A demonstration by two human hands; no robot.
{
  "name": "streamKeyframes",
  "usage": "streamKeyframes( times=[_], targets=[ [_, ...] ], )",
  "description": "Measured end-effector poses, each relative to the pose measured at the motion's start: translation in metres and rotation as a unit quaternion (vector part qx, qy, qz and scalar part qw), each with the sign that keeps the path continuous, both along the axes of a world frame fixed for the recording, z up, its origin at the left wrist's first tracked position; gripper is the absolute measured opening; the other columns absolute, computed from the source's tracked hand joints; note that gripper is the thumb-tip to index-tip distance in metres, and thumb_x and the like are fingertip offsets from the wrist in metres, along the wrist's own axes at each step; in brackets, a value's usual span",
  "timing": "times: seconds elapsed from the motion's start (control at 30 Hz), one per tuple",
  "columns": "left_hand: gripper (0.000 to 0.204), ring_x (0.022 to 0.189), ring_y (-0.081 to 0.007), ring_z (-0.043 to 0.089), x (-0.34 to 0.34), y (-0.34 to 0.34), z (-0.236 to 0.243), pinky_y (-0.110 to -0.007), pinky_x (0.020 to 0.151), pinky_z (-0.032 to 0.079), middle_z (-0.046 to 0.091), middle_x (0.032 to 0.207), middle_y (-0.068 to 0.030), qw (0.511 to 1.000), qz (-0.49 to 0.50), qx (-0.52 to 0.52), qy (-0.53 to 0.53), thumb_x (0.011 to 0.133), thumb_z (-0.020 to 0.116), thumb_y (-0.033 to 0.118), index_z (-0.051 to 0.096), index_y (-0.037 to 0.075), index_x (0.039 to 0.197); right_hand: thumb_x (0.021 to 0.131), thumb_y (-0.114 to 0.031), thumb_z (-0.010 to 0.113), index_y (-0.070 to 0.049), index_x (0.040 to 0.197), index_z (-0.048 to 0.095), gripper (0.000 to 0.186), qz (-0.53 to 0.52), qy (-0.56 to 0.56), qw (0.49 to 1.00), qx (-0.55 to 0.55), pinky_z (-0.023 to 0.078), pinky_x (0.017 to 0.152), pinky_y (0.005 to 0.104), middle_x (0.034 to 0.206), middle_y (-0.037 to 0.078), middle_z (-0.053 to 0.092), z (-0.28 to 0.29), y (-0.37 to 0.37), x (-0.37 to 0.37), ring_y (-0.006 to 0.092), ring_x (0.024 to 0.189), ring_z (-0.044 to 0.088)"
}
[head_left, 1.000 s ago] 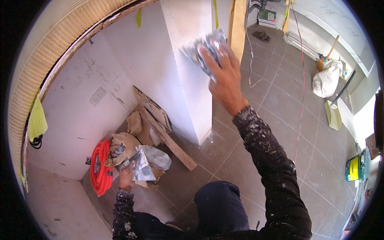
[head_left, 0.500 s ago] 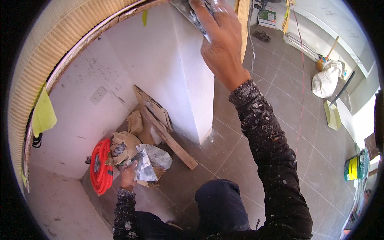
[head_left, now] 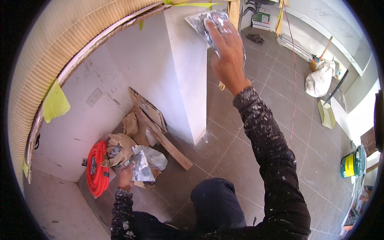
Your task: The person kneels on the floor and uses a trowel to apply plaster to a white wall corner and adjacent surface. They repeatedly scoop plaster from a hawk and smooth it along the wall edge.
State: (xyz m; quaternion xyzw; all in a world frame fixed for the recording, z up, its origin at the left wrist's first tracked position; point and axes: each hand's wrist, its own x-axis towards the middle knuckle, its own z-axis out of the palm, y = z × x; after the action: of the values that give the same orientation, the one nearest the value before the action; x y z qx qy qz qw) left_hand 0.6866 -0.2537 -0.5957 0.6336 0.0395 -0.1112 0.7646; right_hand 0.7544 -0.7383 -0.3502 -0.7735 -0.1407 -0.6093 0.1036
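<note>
1. The right hand point(head_left: 228, 60) is raised high against the white column point(head_left: 188, 72), fingers spread flat over the back of a wide plastering blade point(head_left: 210, 22) and gripping it. The blade sits near the top of the column, close to its corner edge, smeared with grey-white filler.
2. The left hand point(head_left: 126, 178) is held low beside the body and is closed around a second metal blade point(head_left: 141, 168) that carries a load of filler, kept roughly level above the floor.
3. To do this stroke well, I judge the blade wants even pressure from all the fingers, a shallow tilt to the wall, and one steady pull along the corner so no ridges are left; the lower blade should stay level so the filler does not slide off.
4. At the foot of the column lies a heap of torn brown paper sacks point(head_left: 120, 144); what is in them cannot be told.
5. A coil of orange hose point(head_left: 96, 170) lies beside the heap, and a wooden plank point(head_left: 164, 140) leans across it.
6. A full white sack point(head_left: 318, 80) stands well apart across the tiled floor point(head_left: 256, 132), tied shut, its contents hidden.
7. A green and yellow can point(head_left: 352, 162) stands at the right rim; whether it is open or what it holds I cannot tell.
</note>
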Motion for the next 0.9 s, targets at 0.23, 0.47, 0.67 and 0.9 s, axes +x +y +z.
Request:
streamKeyframes(
  times=[0.23,0.47,0.67,0.9],
  targets=[
    [0.029,0.092,-0.0184,0.067,0.001,0.006,-0.007,-0.033,0.080,0.055,0.068,0.106,-0.0079,1.000,0.007,-0.004,0.020,0.091,0.068,0.011,0.060,0.001,0.118,0.071,0.012,0.054,-0.011,0.145,0.044,0.078,0.018,-0.068,0.997,-0.020,0.032,0.110,0.0531,0.137,0.022,0.048,0.026,0.001,0.044,0.0422,0.131,0.041],
    [0.024,0.087,-0.0174,0.068,0.003,0.005,-0.016,-0.033,0.077,0.055,0.069,0.101,-0.0070,0.999,0.026,-0.036,0.026,0.092,0.068,0.010,0.062,0.002,0.113,0.070,0.017,0.053,-0.009,0.148,0.040,0.082,-0.041,0.058,0.996,0.047,0.028,0.115,0.0504,0.147,0.024,0.042,-0.013,-0.007,0.029,0.0446,0.140,0.033],
    [0.022,0.087,-0.0162,0.068,0.000,0.003,-0.005,-0.032,0.076,0.056,0.070,0.099,-0.0065,0.999,0.006,-0.026,0.031,0.091,0.069,0.012,0.066,0.003,0.111,0.070,0.017,0.054,-0.010,0.144,0.046,0.079,-0.044,-0.016,0.999,-0.012,0.033,0.111,0.0500,0.137,0.022,0.051,0.015,-0.004,0.023,0.0427,0.136,0.039],
    [0.033,0.092,-0.0171,0.067,0.000,0.006,-0.002,-0.033,0.084,0.054,0.068,0.110,-0.0043,0.994,0.012,-0.019,0.103,0.090,0.069,0.013,0.062,0.004,0.120,0.070,0.007,0.061,-0.013,0.143,0.049,0.076,-0.067,-0.024,0.997,-0.039,0.027,0.111,0.0598,0.134,0.018,0.053,0.008,-0.003,0.026,0.0407,0.132,0.041]
  ],
)
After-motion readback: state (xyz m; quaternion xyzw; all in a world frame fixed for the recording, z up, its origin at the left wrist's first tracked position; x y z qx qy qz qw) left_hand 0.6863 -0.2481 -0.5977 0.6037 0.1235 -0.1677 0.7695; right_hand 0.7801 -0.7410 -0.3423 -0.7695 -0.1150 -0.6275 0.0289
